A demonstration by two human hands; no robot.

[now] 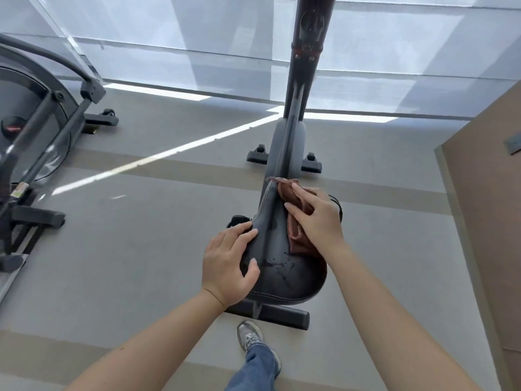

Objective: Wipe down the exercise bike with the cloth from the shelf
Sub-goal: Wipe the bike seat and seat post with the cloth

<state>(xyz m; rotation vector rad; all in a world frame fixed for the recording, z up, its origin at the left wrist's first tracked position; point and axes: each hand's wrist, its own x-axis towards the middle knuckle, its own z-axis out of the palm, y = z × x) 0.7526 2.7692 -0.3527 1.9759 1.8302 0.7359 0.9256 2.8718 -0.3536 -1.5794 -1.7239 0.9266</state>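
1. Right hand (317, 218): laid palm-down on the brown cloth (296, 235), fingers spread and pressed flat, pinning the cloth against the right side of the saddle (277, 263). The fingers lie extended on top of the cloth and are not curled around it.
2. Left hand (229, 266): open and bare, resting on the left edge of the saddle, fingers lying across the top and thumb pointing toward the centre seam. It holds no object.
3. Cloth: bunched and folded, running along the saddle's right half from near the narrow nose back to the wide rear part, partly hidden under the right hand.
4. Saddle: black, with a stitched rim and a groove along its middle; dark wet-looking speckles show on the wide rear portion between the two hands.
5. Exercise bike (291, 136): grey body below and ahead of the saddle, a dark post (308, 38) rising toward the top of the view, a front foot bar (283, 159) and a rear foot bar (282, 314) resting on the floor (158, 227).
6. Surroundings: a second exercise machine (36, 122) stands at the left, well apart; a brown panel (487, 193) lies at the right edge; a leg in blue jeans and a grey shoe (249, 335) stand just behind the rear foot bar.
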